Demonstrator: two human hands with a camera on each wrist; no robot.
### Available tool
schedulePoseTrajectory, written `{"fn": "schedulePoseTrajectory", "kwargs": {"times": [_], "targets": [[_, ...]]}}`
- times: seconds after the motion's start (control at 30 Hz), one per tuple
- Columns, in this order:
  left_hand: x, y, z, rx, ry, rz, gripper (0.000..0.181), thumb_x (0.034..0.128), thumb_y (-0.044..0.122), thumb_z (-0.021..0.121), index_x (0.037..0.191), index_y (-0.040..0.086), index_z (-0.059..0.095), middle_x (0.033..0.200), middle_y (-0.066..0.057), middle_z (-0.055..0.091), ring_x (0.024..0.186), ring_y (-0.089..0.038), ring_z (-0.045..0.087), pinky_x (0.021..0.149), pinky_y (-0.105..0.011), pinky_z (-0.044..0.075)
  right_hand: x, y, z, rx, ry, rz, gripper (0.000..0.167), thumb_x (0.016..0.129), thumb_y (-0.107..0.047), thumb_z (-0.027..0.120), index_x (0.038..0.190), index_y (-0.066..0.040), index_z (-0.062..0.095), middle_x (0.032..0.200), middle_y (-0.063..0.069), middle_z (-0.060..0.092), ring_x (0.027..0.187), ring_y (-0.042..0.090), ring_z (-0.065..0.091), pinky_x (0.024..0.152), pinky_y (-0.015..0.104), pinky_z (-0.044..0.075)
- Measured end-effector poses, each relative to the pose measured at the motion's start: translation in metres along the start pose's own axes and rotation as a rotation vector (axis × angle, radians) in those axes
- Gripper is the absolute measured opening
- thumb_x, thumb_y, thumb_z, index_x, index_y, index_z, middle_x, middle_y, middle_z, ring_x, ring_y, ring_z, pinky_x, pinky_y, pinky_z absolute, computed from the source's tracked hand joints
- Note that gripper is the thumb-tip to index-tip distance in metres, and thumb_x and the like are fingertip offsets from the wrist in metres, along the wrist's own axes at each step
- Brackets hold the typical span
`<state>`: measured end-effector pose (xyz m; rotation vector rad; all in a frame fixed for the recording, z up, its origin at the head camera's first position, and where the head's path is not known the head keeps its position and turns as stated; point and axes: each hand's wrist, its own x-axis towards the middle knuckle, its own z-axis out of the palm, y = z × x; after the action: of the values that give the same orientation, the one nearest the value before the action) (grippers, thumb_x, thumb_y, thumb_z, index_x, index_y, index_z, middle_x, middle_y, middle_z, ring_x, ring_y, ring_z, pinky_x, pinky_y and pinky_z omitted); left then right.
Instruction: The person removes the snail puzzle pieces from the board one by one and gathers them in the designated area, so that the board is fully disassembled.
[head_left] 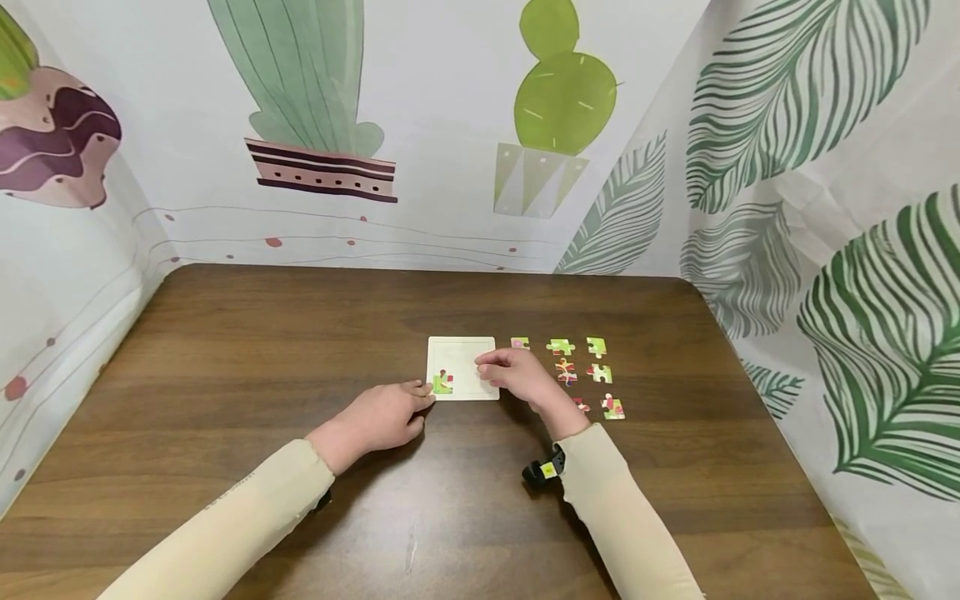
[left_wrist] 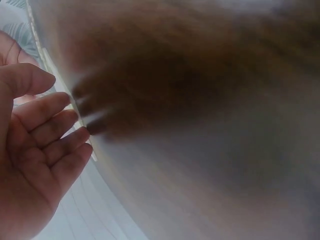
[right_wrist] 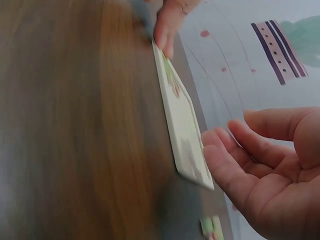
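A pale square puzzle tray (head_left: 462,357) lies on the table, with one green and red puzzle piece (head_left: 441,383) in its lower left corner. The fingertips of my left hand (head_left: 386,414) touch the tray's left edge near that piece. In the left wrist view the fingers (left_wrist: 52,127) are extended and hold nothing. My right hand (head_left: 521,375) hovers over the right side of the tray. The right wrist view shows its thumb apart from its loosely bent fingers (right_wrist: 225,160), with no piece visible between them.
Several loose puzzle pieces (head_left: 560,347) are spread in rough rows to the right of the tray, some partly hidden by my right hand and forearm. The brown wooden table (head_left: 300,333) meets a patterned cloth backdrop (head_left: 442,183) at its far edge.
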<state>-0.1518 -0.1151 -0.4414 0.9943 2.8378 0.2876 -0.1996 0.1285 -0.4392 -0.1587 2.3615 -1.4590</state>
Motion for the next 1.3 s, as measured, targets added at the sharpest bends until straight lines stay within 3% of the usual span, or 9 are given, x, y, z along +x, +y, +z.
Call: {"fn": "schedulePoseTrajectory", "kwargs": {"times": [0.23,0.47,0.67,0.9,1.07,1.3], "targets": [[-0.003,-0.003,0.003,0.006,-0.008,0.007,0.043,0.0918,0.011,0.061,0.133,0.002,0.068,0.142,-0.017,0.064,0.135,-0.033,0.061,0.102,-0.047,0.055,0.011,-0.007,0.021,0.030,-0.024,0.024,0.031,0.099,-0.008,0.061,0.124,0.008,0.069,0.129,0.025,0.069,0.116,0.030,0.070,0.098,0.038,0.059],[-0.003,-0.002,0.002,-0.015,-0.025,0.006,0.047,0.0907,0.012,0.061,0.136,0.002,0.065,0.145,-0.017,0.062,0.137,-0.033,0.059,0.104,-0.048,0.054,0.018,-0.009,0.029,0.035,-0.005,0.048,0.027,0.096,-0.005,0.063,0.118,0.007,0.073,0.121,0.023,0.074,0.097,0.013,0.070,0.091,0.030,0.061],[-0.003,-0.001,0.002,-0.027,-0.051,0.010,0.050,0.0890,0.014,0.062,0.137,0.000,0.064,0.146,-0.018,0.061,0.139,-0.034,0.057,0.106,-0.047,0.053,0.023,-0.008,0.031,-0.022,0.018,0.089,0.023,0.093,-0.007,0.069,0.113,0.001,0.077,0.115,0.016,0.077,0.088,0.005,0.062,0.079,0.016,0.052],[-0.004,-0.001,0.002,-0.017,-0.040,0.014,0.047,0.0922,0.016,0.060,0.137,0.000,0.064,0.146,-0.018,0.061,0.139,-0.034,0.057,0.106,-0.048,0.053,0.028,-0.011,0.031,0.036,-0.020,0.131,0.024,0.095,-0.002,0.065,0.116,0.005,0.075,0.116,0.020,0.076,0.090,0.007,0.067,0.091,0.027,0.060],[-0.005,-0.002,0.002,0.007,-0.022,0.022,0.046,0.0930,0.015,0.059,0.136,0.001,0.065,0.145,-0.017,0.062,0.138,-0.033,0.058,0.106,-0.048,0.053,0.028,-0.015,0.029,-0.037,-0.046,0.122,0.023,0.095,-0.003,0.065,0.115,0.003,0.076,0.117,0.017,0.076,0.091,0.007,0.067,0.089,0.025,0.060],[-0.007,-0.001,0.002,0.028,-0.032,0.024,0.046,0.0941,0.014,0.058,0.138,0.001,0.064,0.147,-0.016,0.061,0.140,-0.034,0.056,0.109,-0.048,0.051,0.032,-0.019,0.028,-0.109,-0.073,0.106,0.022,0.092,-0.004,0.067,0.112,0.002,0.077,0.113,0.017,0.077,0.086,0.007,0.062,0.077,0.017,0.053]]}}
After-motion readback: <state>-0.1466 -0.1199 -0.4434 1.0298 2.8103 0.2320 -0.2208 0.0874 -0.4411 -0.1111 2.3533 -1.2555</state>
